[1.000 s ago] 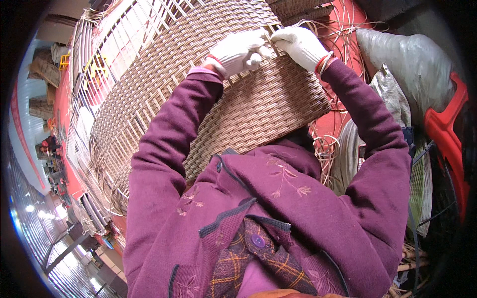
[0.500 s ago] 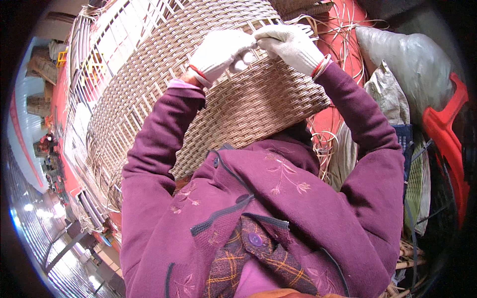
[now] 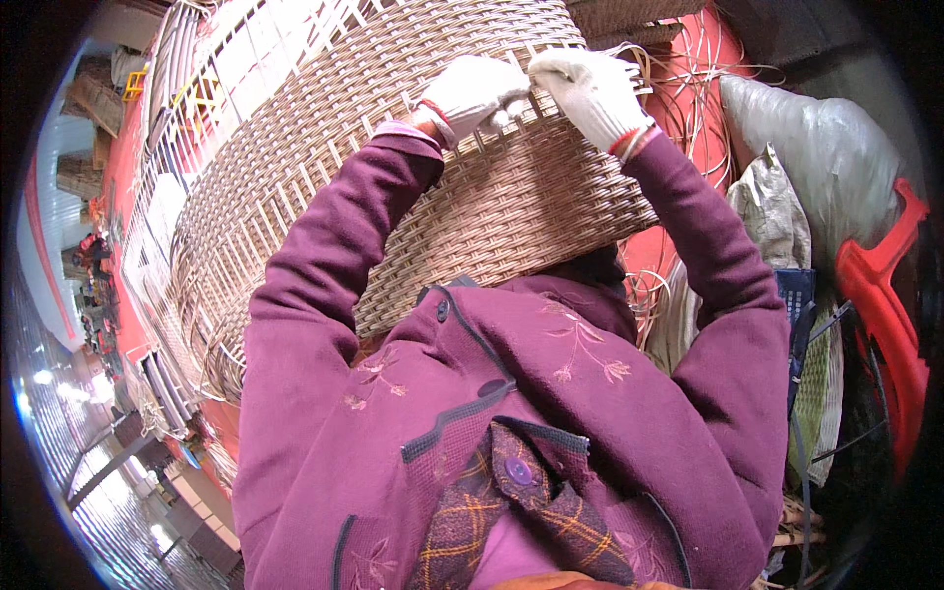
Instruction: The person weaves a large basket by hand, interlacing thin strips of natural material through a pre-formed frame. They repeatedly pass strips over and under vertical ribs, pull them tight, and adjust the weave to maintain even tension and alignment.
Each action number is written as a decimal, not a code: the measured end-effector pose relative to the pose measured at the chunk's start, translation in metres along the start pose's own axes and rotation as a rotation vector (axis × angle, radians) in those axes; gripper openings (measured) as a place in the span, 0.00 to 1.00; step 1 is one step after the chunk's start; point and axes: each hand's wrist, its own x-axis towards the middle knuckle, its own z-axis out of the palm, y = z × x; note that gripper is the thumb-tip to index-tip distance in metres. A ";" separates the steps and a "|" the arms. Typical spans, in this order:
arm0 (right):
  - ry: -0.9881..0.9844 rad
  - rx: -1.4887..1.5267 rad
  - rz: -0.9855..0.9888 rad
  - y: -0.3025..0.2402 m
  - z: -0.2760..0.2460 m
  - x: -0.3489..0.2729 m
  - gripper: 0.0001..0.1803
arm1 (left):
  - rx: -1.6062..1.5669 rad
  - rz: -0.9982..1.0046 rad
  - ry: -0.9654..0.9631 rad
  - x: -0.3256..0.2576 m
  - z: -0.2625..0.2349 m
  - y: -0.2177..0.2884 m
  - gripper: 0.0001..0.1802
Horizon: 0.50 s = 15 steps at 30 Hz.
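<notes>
A large curved panel [image 3: 324, 138] of tan woven rattan-like strips lies in front of me, its weave running up to bare upright strips on the left. Both my hands wear white gloves and work close together on its upper part. My left hand [image 3: 474, 95] is closed, its fingers curled at the weave. Beside it my right hand [image 3: 590, 96] pinches with thumb and fingers near the left fingertips. Whatever lies in either grip is too small or hidden to make out. Loose thin strips [image 3: 639, 61] stick out just past the right hand.
Red surface [image 3: 703, 59] with tangled strips lies right of the panel. Farther right are a bulky translucent plastic wrap [image 3: 811, 138], a pale sack [image 3: 772, 202] and a red plastic piece [image 3: 880, 261]. A pale frame of bare strips [image 3: 231, 74] stands at the left.
Both hands have shifted slightly right in the picture, as has much of the scene. A small gap now shows between the fingertips, which were touching before.
</notes>
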 end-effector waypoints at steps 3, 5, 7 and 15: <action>0.113 0.096 -0.089 -0.013 -0.003 -0.004 0.12 | -0.124 -0.071 0.087 -0.016 -0.002 0.011 0.15; -0.032 0.228 -0.003 -0.022 -0.004 -0.005 0.12 | -0.156 -0.001 0.065 -0.032 -0.008 0.017 0.15; -0.176 0.407 0.144 -0.029 0.000 -0.003 0.13 | -0.209 -0.043 0.119 -0.045 -0.014 0.019 0.16; -0.059 -0.090 -0.018 -0.030 0.025 -0.001 0.13 | -0.353 -0.200 0.173 -0.051 -0.010 -0.017 0.21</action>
